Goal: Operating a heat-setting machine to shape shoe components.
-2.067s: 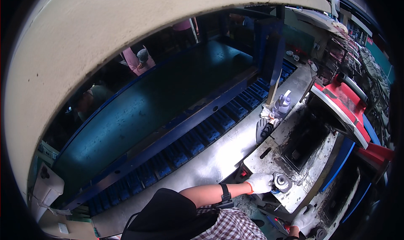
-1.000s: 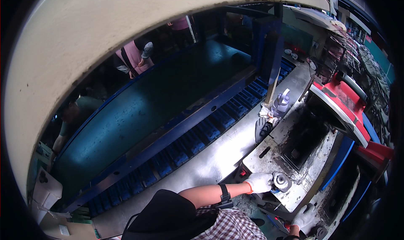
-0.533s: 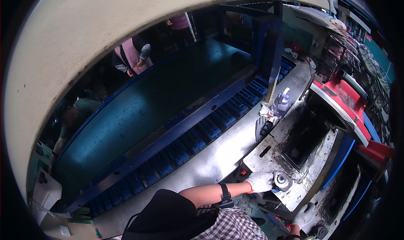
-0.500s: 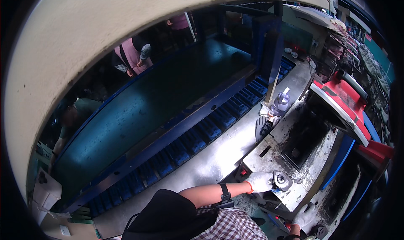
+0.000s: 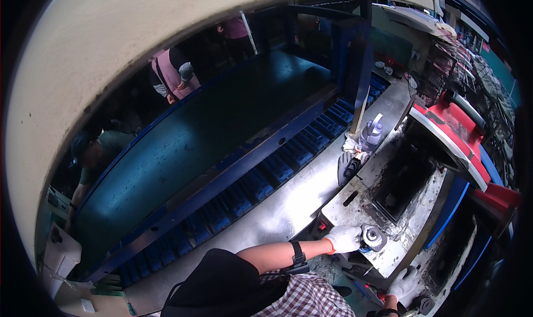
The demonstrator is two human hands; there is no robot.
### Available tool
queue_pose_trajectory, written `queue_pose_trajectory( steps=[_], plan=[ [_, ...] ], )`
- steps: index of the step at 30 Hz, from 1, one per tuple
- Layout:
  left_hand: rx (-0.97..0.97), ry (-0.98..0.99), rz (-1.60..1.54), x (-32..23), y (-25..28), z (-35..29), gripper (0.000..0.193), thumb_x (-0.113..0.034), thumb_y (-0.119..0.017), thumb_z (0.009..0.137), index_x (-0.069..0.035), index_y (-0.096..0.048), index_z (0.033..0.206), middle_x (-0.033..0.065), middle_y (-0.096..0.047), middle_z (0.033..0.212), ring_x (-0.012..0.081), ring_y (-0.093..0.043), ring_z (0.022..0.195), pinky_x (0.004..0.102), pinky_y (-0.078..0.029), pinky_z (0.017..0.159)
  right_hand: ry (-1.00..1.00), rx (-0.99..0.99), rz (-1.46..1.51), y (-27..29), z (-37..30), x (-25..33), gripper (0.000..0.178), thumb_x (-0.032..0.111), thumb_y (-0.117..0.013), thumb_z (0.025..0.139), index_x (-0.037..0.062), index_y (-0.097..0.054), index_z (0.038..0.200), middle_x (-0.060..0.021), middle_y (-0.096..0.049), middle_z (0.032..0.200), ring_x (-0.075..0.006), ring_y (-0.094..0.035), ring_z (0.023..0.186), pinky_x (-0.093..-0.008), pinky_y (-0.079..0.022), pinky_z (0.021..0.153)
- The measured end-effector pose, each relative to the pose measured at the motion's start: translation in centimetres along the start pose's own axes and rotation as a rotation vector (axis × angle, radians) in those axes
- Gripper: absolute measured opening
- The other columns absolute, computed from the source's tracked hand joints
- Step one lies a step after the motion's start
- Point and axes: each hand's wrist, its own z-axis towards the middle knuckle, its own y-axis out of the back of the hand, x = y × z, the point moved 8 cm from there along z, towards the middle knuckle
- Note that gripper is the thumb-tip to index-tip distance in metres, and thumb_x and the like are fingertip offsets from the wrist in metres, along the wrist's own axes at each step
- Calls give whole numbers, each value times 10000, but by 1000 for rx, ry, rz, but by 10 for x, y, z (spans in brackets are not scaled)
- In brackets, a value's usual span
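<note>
My left hand (image 5: 346, 240), in a white work glove with an orange cuff, is closed against a round grey ringed part (image 5: 373, 237) at the near corner of a smudged white machine plate (image 5: 355, 206). How far its fingers wrap round the part is hidden. Lower right, my right hand (image 5: 403, 283), also gloved in white, has its fingers apart beside a second dark-stained machine plate (image 5: 456, 257). A dark ring-shaped piece (image 5: 425, 305) sits close to it. Something small and red (image 5: 381, 296) shows beside the right wrist.
A raised red and white machine cover (image 5: 451, 136) stands over the dark recess (image 5: 397, 192). Beyond the steel ledge (image 5: 302, 197) runs a row of blue rollers (image 5: 258, 183) and a dark green conveyor belt (image 5: 194, 128). A purple bottle (image 5: 371, 132) and a dark shoe sole (image 5: 348, 168) lie nearby. Other people stand across.
My left hand and the round part have stayed almost in place. My right hand has shifted very slightly. Across the belt, the person at the left has raised their head a little.
</note>
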Motion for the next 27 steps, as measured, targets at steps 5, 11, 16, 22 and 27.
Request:
queue_pose_trajectory(
  steps=[5,11,16,22,27],
  plan=[
    [-9,0,-3,5,-5,2,418,-372,-676,859,-55,-694,1130,239,-745,995,437,-724,955,540,-554,834,14,-44,37,2,0,1,281,163,-664,900,-7,-660,1123,-203,-647,1108,-418,-620,1069,-508,-487,945],
    [-6,1,5,4,-4,1,432,-379,-678,861,-51,-695,1142,236,-747,996,437,-725,958,540,-554,837,12,-17,18,1,0,0,271,161,-657,922,7,-667,1145,-203,-650,1141,-413,-626,1082,-502,-492,949],
    [-3,-7,11,0,-1,0,437,-385,-683,860,-50,-701,1140,237,-748,996,436,-726,958,540,-554,839,-1,-20,23,0,0,-2,291,170,-671,901,6,-666,1141,-203,-645,1139,-413,-614,1097,-507,-484,963],
    [-12,-4,6,1,-1,0,431,-390,-684,861,-49,-704,1123,238,-747,991,436,-726,950,536,-555,834,-17,-19,5,0,0,-1,300,163,-674,900,9,-667,1157,-208,-647,1158,-417,-614,1109,-506,-485,973],
    [-20,-2,-1,2,-2,1,424,-391,-682,864,-52,-705,1117,236,-748,989,434,-726,945,535,-556,829,-28,-3,-21,-3,0,-5,309,167,-672,901,7,-666,1165,-217,-648,1179,-423,-615,1115,-510,-487,976]
  ],
)
